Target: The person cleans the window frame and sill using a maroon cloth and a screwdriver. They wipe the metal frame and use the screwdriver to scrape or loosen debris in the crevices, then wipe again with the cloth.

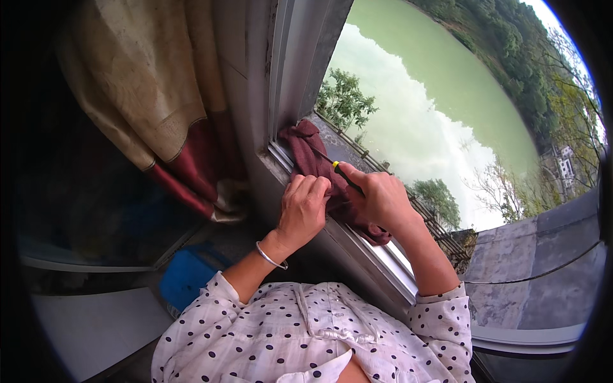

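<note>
A screwdriver (348,180) with a black handle and a yellow collar is in my right hand (385,198). Its thin shaft runs up and left onto a dark red cloth (306,143); the cloth hides whether the tip pokes under it. My left hand (306,206) grips the same cloth near its middle, fingers curled in. The bunched cloth lies along the window track (281,157) and over the sill, with its lower end (376,234) below my right hand.
At left hangs a beige and dark red curtain (177,119). A blue plastic container (187,277) stands low beside my left arm. Outside the open window are a railing (433,225), trees and green water (459,95). A cable (536,275) crosses a grey wall at right.
</note>
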The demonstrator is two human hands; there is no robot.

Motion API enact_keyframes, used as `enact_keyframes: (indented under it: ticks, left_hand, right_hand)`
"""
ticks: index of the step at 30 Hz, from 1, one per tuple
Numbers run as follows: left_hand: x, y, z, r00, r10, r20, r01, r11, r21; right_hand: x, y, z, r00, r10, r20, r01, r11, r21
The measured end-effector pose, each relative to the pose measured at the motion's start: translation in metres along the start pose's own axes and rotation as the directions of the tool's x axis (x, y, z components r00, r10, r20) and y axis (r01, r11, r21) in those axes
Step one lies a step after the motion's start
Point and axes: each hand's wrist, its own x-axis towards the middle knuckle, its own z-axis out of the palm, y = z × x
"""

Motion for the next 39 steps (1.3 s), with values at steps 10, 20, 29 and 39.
enact_keyframes:
  ticks: [10,20,29,39]
  left_hand:
    - [-0.015,0.026,0.001,0.996,0.005,0.093,0.053,0.793,-0.607]
    - [-0.030,0.009,-0.020,0.980,-0.127,0.155,0.196,0.751,-0.631]
    - [-0.044,-0.005,-0.019,0.956,-0.246,0.159,0.290,0.705,-0.647]
    - [-0.044,-0.005,-0.005,0.913,-0.317,0.258,0.403,0.587,-0.702]
  right_hand:
    - [-0.063,0.008,-0.033,0.911,0.009,-0.413,-0.100,0.975,-0.199]
    - [-0.011,-0.004,0.012,0.979,-0.074,-0.188,0.071,0.997,-0.027]
    - [0.035,-0.042,-0.027,0.994,-0.081,0.079,0.087,0.993,-0.074]
    - [-0.005,0.047,0.047,0.930,0.070,0.360,-0.352,-0.110,0.930]
